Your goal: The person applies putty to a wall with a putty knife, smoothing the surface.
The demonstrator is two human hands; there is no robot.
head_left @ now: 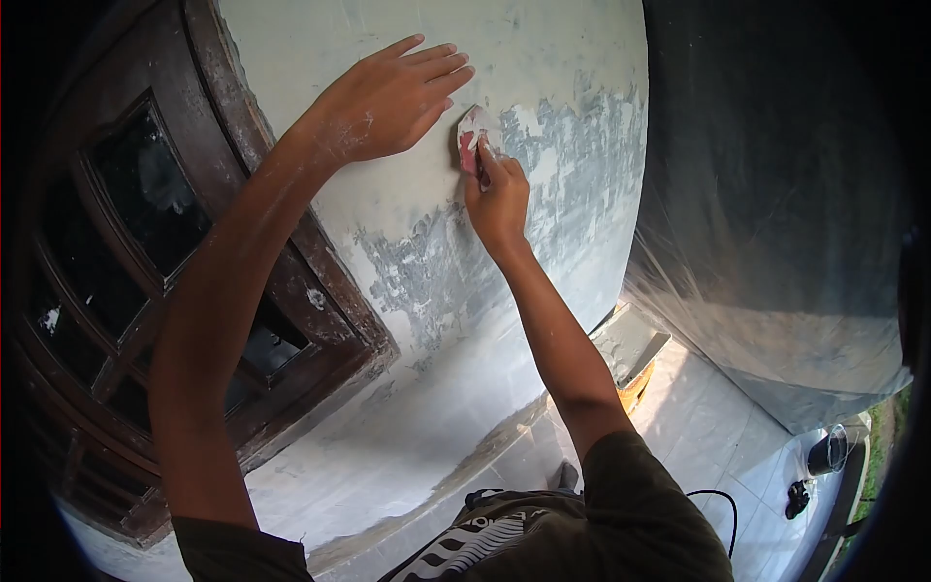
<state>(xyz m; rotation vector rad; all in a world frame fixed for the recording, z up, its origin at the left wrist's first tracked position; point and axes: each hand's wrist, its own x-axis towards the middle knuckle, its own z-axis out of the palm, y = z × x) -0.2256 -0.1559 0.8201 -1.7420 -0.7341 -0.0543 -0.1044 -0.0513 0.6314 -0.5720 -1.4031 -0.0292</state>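
My right hand is closed around a putty knife, whose reddish body is smeared with white paste. Its working edge is at the wall, where pale filler partly covers a patchy grey surface. To the upper left, my left hand is raised flat with fingers stretched out, holding nothing. It is against or close to the smooth cream part of the wall; contact cannot be made out. White residue marks my left wrist.
A dark wooden window frame with glass panes fills the left side. Below my right forearm stands a tray of pale paste on a yellow container. A large sheet hangs at right. A black bucket stands on the tiled floor.
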